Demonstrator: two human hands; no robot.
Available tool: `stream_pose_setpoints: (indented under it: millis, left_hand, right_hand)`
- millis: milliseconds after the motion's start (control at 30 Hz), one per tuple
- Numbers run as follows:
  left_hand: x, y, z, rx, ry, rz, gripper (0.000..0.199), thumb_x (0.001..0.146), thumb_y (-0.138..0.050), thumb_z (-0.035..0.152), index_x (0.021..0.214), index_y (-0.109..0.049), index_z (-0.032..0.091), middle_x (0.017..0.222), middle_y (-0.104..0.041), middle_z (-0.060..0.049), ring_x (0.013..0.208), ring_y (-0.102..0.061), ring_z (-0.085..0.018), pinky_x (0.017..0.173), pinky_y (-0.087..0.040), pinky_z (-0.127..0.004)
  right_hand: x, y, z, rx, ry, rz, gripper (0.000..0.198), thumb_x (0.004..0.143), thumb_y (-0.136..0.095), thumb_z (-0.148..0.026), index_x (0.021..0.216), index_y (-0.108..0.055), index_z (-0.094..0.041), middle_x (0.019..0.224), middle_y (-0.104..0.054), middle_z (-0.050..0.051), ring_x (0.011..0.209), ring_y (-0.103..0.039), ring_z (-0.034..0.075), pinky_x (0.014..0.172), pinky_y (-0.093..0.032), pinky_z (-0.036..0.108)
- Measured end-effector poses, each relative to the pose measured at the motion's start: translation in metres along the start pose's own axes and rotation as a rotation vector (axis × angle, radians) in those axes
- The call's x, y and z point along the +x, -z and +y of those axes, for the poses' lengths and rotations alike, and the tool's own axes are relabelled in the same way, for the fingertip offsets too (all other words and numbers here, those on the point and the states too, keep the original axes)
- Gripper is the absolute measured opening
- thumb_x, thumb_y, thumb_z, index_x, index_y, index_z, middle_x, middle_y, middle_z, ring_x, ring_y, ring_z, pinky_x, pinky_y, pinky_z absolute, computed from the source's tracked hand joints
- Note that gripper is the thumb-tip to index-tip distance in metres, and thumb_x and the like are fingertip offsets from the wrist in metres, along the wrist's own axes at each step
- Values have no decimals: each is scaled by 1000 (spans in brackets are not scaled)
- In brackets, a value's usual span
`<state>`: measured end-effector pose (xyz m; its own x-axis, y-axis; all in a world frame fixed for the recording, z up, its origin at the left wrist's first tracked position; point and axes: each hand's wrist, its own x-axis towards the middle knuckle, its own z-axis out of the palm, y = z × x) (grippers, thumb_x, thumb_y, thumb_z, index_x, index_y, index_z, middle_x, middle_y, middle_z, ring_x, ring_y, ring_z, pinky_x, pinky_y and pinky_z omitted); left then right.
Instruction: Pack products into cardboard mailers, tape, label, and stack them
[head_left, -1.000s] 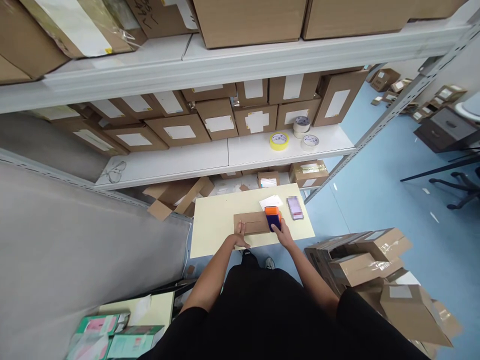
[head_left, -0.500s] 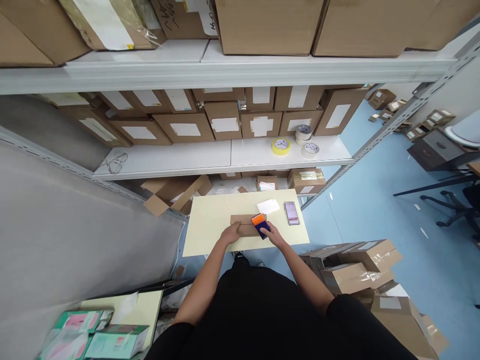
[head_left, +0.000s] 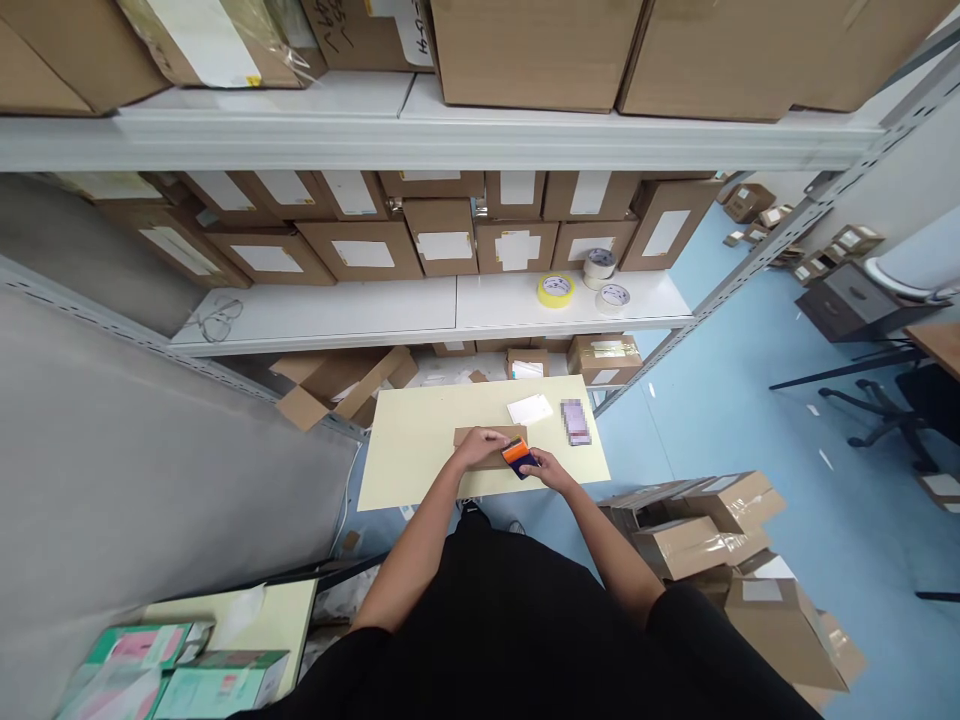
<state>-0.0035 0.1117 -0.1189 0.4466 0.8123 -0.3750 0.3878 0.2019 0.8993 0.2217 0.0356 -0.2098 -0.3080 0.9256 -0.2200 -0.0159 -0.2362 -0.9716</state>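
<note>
A small orange and dark blue box (head_left: 517,453) is tilted above the middle of the pale yellow table (head_left: 409,440). Its lower right, dark blue part is gripped by my right hand (head_left: 550,469), with the thumb across the front. My left hand (head_left: 482,446) has come to the upper left end of the box, its fingers closed together at the orange edge; what the fingertips do there is too small to make out fully. Under both hands lies a flat brown cardboard box (head_left: 469,436), partly covered by my left hand and the small box.
White paper (head_left: 529,409) and a purple blurred item (head_left: 576,422) lie on the table's right side. Tape rolls (head_left: 556,290) and wire (head_left: 219,320) rest on the shelf (head_left: 337,310) ahead. An open carton (head_left: 330,385) stands behind left; cartons (head_left: 682,548) pile up at right.
My left hand has left the flat cardboard box and moved up and right to the top end of the small box. My right hand keeps its hold. The view has shifted slightly.
</note>
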Motion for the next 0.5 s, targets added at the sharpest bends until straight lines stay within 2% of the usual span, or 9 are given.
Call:
stream_pose_setpoints:
  millis: [133,267,400,500]
  left_hand:
    - [-2,-1,3,-26,-29,20,38,74,-75,54,89,-83,20,100,-82,-7,100,-73,-28,95,-55,-39]
    - [-5,-2,0,-43,-36,88,41,75,-75,54,96,-82,20,104,-81,-8,99,-73,-26,94,-56,-40]
    - [-7,-9,-7,7,-12,59,42,74,-78,52,101,-81,20,108,-81,-9,101,-73,-27,94,-56,-40]
    - [-5,-18,-12,65,-31,52,37,76,-77,46,102,-81,20,112,-79,-9,104,-72,-28,96,-56,-41]
  right_hand:
    - [-6,5,2,-24,-15,-30,46,69,-88,-49,100,-74,-18,93,-72,4,90,-64,22,86,-52,37]
    - [-15,6,3,-1,-19,-66,46,65,-91,-45,100,-77,-20,98,-75,4,92,-67,23,92,-53,40]
    - [-24,5,1,-21,-2,-102,47,65,-91,-46,101,-77,-20,106,-77,6,102,-68,27,101,-51,45]
    - [-28,4,1,-34,-9,-102,48,65,-91,-47,101,-77,-19,106,-78,7,102,-69,28,101,-52,46]
